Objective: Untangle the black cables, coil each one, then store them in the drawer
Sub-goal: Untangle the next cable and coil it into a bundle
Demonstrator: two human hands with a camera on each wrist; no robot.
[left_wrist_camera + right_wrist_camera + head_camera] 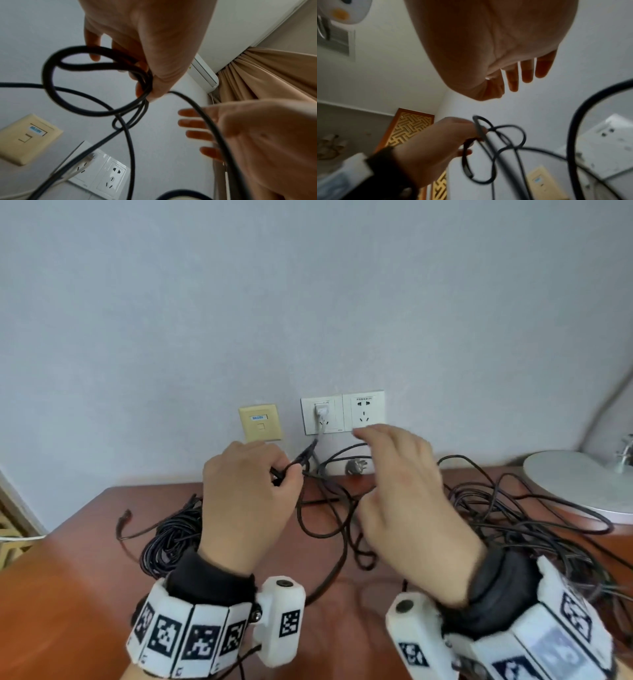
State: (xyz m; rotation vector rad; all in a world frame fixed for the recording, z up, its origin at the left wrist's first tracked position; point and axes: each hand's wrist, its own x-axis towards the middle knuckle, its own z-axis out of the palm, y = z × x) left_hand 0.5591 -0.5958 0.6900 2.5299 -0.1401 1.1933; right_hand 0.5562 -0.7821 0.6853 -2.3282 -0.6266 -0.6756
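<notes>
My left hand (286, 474) is raised above the table and grips a few small loops of black cable (51, 86); the cable (318, 529) trails down from it onto the wooden table (68, 594). My right hand (371, 467) hovers just to the right with fingers (527, 71) straight and spread, holding nothing. One strand passes in front of its palm (257, 135). A coiled black bundle (171, 535) lies at the left. A loose tangle of black cable (513, 518) covers the right of the table. No drawer is in view.
On the wall behind are a white double socket (363, 412) with a white plug (321, 410) in it and a beige data plate (260, 422). A round grey lamp base (582, 484) stands at the back right. A loose plug (356, 466) lies by the wall.
</notes>
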